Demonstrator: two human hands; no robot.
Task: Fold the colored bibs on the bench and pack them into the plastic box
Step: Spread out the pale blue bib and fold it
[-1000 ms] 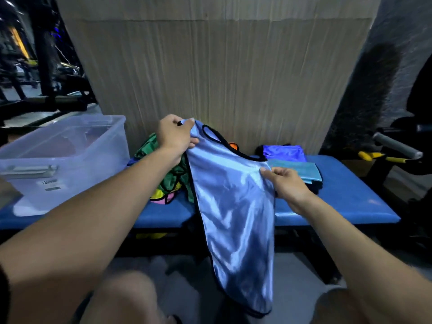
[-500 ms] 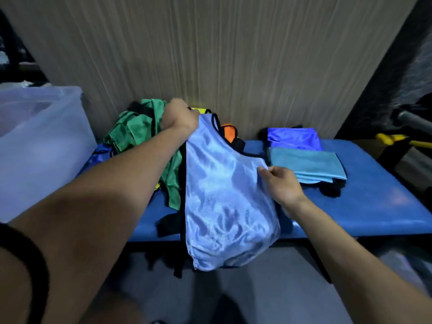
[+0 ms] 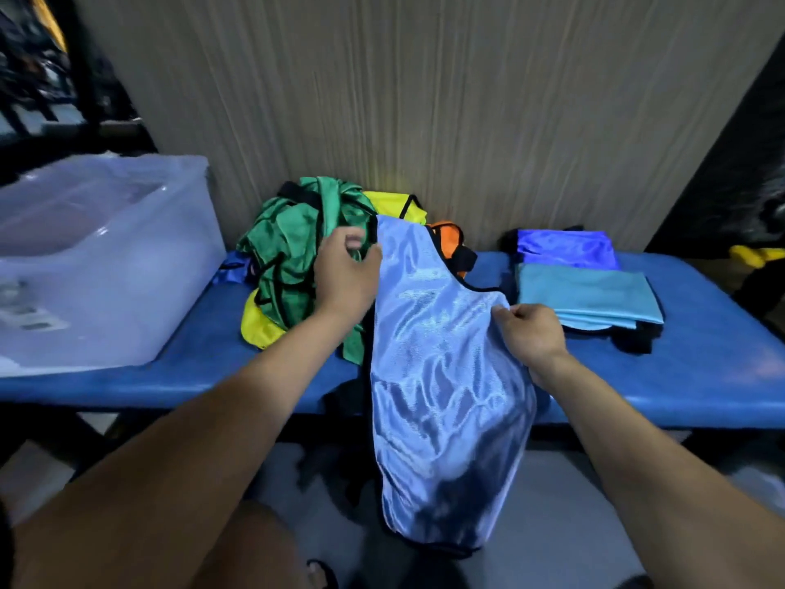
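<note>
A shiny light blue bib [image 3: 441,376] lies across the blue bench [image 3: 701,367], and its lower half hangs over the front edge. My left hand [image 3: 346,274] holds the bib's upper left edge with curled fingers, beside the pile. My right hand [image 3: 531,333] pinches its right shoulder edge. Behind it sits a loose pile with a green bib [image 3: 293,257], a yellow bib [image 3: 395,204] and an orange bib [image 3: 446,235]. The clear plastic box [image 3: 106,265] stands on the bench's left end.
On the right of the bench lie a folded purple-blue bib [image 3: 565,248] and a folded teal bib [image 3: 586,295] over something black. A wood-grain wall panel [image 3: 424,99] rises right behind the bench. Yellow-handled equipment [image 3: 760,252] shows at the far right.
The light blue bib came down from being held up in the air and now rests on the bench. My left hand dropped from its top strap to its left edge.
</note>
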